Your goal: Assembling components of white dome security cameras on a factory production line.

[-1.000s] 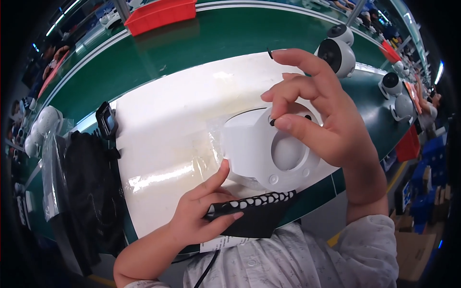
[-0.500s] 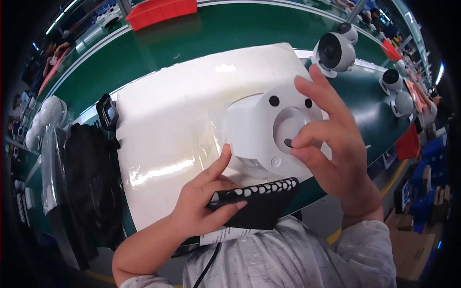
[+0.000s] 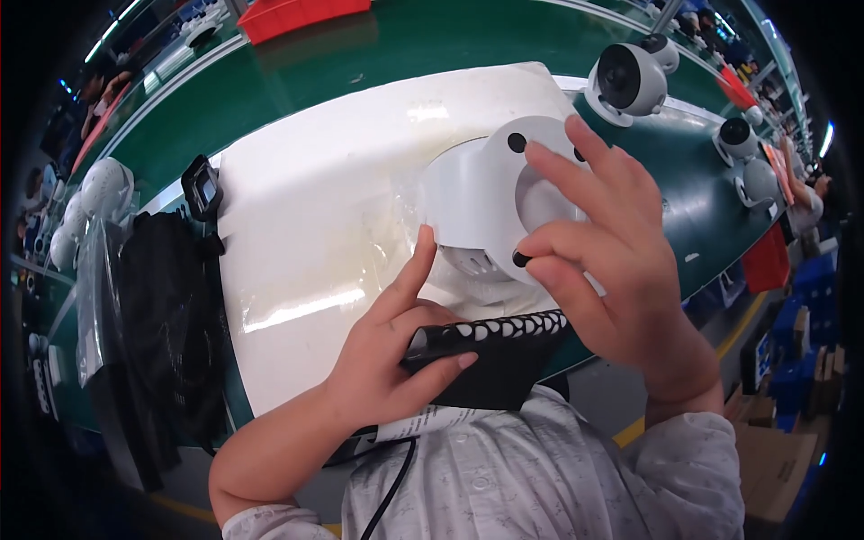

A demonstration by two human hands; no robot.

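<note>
A white camera housing (image 3: 463, 193) lies on its side, its round base facing me. One black round pad (image 3: 517, 142) shows at the upper left of that base; another, at the upper right, is partly hidden behind my fingers. Between thumb and index finger, my right hand (image 3: 625, 270) pinches a small black rubber pad (image 3: 520, 259) at the base's lower left edge; its other fingers are raised. My left hand (image 3: 382, 355) grips a black sheet of pads (image 3: 495, 364) with a row of white-edged holes along its fold. The left index finger points up beside the housing.
Under the housing is a white board (image 3: 306, 216) with clear plastic film. Black bags (image 3: 171, 315) and a black-framed device (image 3: 203, 189) sit to the left. Finished-looking white cameras (image 3: 630, 81) stand at the right, and a red bin (image 3: 301, 16) at the back.
My right hand has brought the pinched pad from in front of the base's central recess to its lower left edge. The housing and left hand appear slightly higher in view.
</note>
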